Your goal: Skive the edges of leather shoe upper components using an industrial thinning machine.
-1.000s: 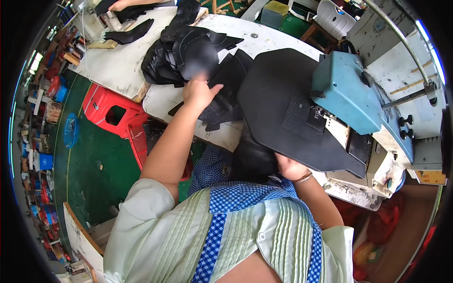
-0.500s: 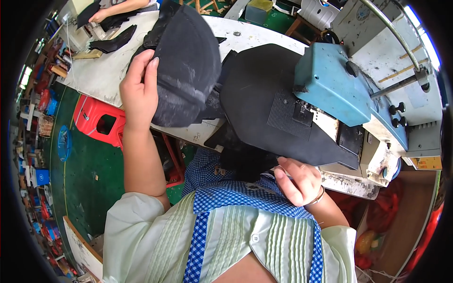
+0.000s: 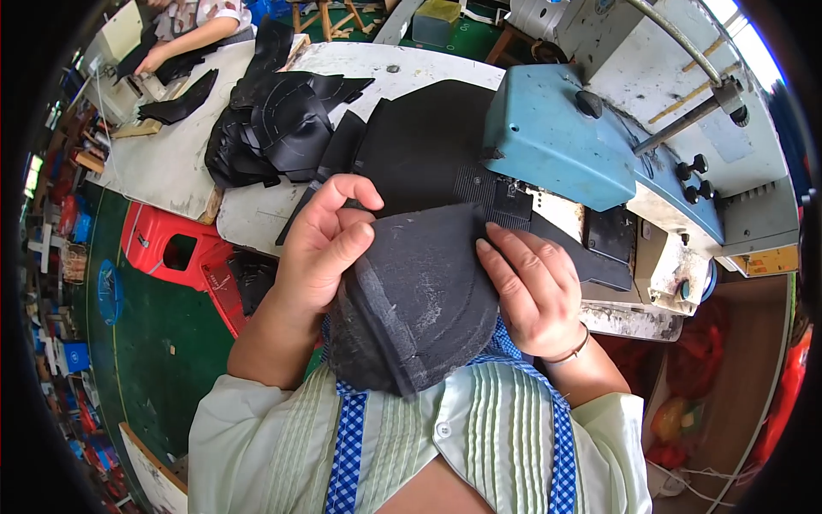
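Close to my chest I hold a black curved piece of sheet material [image 3: 419,300], with a raised seam band along its left part and pale scuffs on its face. My left hand [image 3: 321,244] pinches its upper left edge between thumb and bent fingers. On the opposite edge, my right hand [image 3: 535,295] closes on the piece, fingertips on its upper right corner; its thumb is hidden. Just beyond stands a machine with a blue-green head [image 3: 565,128] over a black worktop plate [image 3: 419,128], partly covered by the held piece.
Several black cut pieces [image 3: 278,124] lie heaped on the white table [image 3: 402,64], left of the plate. A red plastic stool [image 3: 154,240] stands below at the left. At the upper left, another person's hand [image 3: 152,60] works with dark material. A metal rod [image 3: 676,128] juts from the machine.
My left hand has brought the black piece down from above the table to my chest, turning it. My right hand has risen and taken its right edge. The heaped pieces now show.
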Available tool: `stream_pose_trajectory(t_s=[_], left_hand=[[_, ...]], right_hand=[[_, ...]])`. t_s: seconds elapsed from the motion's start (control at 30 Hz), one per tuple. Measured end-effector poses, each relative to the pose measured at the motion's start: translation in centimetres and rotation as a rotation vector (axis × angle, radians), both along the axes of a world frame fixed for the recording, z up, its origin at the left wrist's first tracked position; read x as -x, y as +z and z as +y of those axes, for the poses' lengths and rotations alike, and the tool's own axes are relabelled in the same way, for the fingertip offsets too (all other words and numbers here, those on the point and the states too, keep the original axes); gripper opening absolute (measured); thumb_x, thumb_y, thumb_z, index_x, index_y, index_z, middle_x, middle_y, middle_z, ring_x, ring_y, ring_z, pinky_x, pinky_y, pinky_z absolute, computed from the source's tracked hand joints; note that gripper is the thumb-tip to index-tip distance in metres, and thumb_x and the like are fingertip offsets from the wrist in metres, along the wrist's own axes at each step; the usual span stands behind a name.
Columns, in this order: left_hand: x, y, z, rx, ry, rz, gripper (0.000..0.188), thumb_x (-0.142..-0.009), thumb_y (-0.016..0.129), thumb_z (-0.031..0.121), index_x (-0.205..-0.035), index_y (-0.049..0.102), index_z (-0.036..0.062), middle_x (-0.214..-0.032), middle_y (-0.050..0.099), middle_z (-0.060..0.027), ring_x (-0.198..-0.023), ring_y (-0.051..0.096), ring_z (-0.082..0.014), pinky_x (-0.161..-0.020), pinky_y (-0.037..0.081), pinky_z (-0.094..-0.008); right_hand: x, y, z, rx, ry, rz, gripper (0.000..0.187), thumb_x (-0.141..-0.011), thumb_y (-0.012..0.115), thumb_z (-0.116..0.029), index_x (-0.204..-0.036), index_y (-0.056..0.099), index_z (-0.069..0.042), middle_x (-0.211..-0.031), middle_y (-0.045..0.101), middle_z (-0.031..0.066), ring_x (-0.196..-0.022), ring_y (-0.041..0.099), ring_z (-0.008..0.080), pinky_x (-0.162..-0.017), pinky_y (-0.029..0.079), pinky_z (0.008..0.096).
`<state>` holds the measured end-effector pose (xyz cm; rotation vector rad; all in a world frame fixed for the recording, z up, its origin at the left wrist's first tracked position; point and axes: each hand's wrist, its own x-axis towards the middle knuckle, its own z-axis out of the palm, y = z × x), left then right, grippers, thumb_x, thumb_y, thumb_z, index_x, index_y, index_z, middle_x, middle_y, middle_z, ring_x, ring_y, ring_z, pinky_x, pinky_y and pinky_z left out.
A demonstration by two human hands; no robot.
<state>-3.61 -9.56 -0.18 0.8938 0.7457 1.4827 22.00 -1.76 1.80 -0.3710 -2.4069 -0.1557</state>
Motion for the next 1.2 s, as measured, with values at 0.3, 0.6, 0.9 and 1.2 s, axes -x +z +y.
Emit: stream_pose_trajectory(t_s=[0.3,0.6,0.9,1.2], left_hand=[[-2.4,3.0,2.5,-0.277,-0.051,1.224,0.049,-0.087,0.072,0.006,-0.134,0.061,0.0050,-0.142,0.049,-0.0177,-0.109,0.062,-0.0322,-0.094,0.051,-0.0376],[-3.7,3.6,5.2,-0.409,-0.071,1.451,0.059,-0.081,0.081,0.042,-0.118,0.069,-0.0015,-0.136,0.061,-0.0158,-0.106,0.065,-0.0341,-0.093,0.053,-0.0404],[-3.9,3.1,6.3,-0.450,0.008,1.544,0.054,-0.079,0.081,0.039,-0.117,0.070,0.0028,-0.128,0.065,-0.0102,-0.097,0.064,-0.0305,-0.086,0.054,-0.0397],[-3.7,2.6,7.1,-0.453,0.048,1.618,0.052,-0.078,0.081,0.034,-0.120,0.069,0.0058,-0.120,0.066,-0.0084,-0.099,0.061,-0.0300,-0.086,0.053,-0.0401]], right_hand=[[-1.2,-0.5,1.7,0.245,-0.124,-0.117,0.035,-0.075,0.061,-0.005,-0.109,0.063,0.007,-0.127,0.064,0.0223,-0.103,0.063,0.0351,-0.089,0.056,0.0420],[-0.6,-0.7,2.3,0.336,-0.153,-0.029,0.036,-0.069,0.060,0.011,-0.105,0.062,0.005,-0.124,0.068,0.0200,-0.107,0.064,0.0386,-0.092,0.055,0.0447],[-0.3,-1.2,2.7,0.386,-0.175,0.065,0.029,-0.074,0.061,0.013,-0.101,0.064,0.006,-0.122,0.069,0.0203,-0.113,0.065,0.0393,-0.095,0.054,0.0452],[-0.6,-1.2,2.6,0.341,-0.227,0.066,0.036,-0.073,0.062,0.012,-0.106,0.073,0.003,-0.116,0.070,0.0162,-0.106,0.066,0.0352,-0.093,0.054,0.0430]])
